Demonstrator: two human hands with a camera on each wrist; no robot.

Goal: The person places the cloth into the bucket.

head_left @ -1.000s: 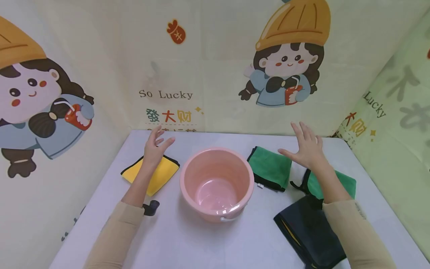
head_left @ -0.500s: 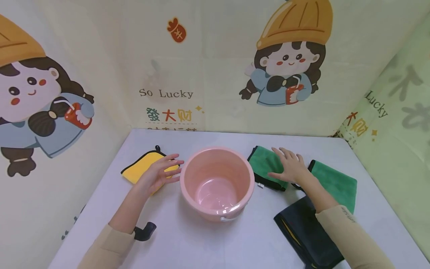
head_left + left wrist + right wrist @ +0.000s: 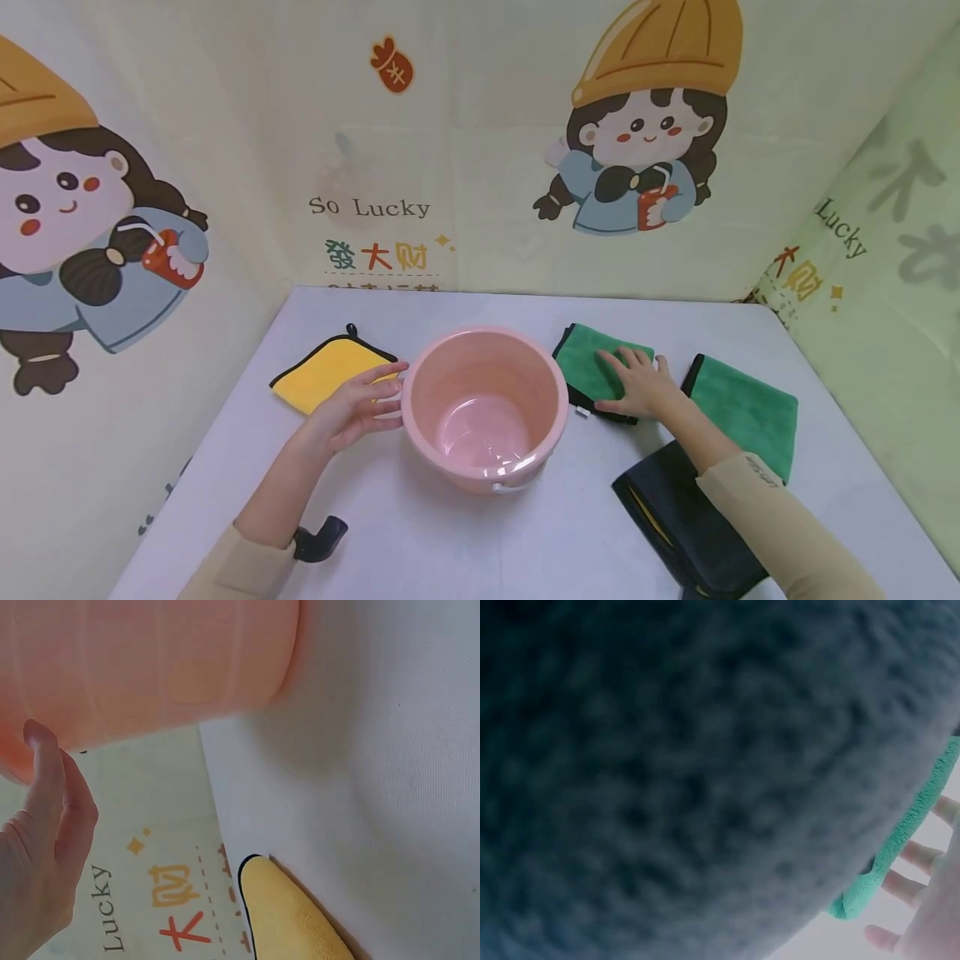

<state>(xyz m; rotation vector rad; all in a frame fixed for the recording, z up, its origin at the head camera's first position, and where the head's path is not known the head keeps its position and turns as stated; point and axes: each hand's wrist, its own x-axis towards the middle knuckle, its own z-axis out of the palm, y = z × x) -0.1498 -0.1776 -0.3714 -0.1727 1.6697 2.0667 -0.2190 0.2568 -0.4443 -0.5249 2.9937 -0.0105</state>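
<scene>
A pink bucket point(image 3: 450, 375) stands upright in the middle of the table. My left hand point(image 3: 356, 417) is at its left side with fingers extended, the fingertips right at the wall just under the rim. In the left wrist view, the bucket point(image 3: 150, 660) fills the top and my left hand point(image 3: 45, 847) reaches up to it. My right hand point(image 3: 641, 387) lies over a folded green cloth point(image 3: 588, 354) to the right of the bucket, fingers spread and thumb near the black-edged front. The right wrist view shows the fingers below a green cloth edge point(image 3: 907, 825).
A folded yellow cloth point(image 3: 330, 367) lies behind my left hand. A second green cloth point(image 3: 750, 408) is at the right, and a folded dark cloth point(image 3: 682, 508) sits partly under my right forearm. Blurred dark pile point(image 3: 667, 765) covers most of the right wrist view.
My left hand has come down from above the yellow cloth to the bucket's left side. My right hand has lowered leftward from above the second green cloth onto the first one.
</scene>
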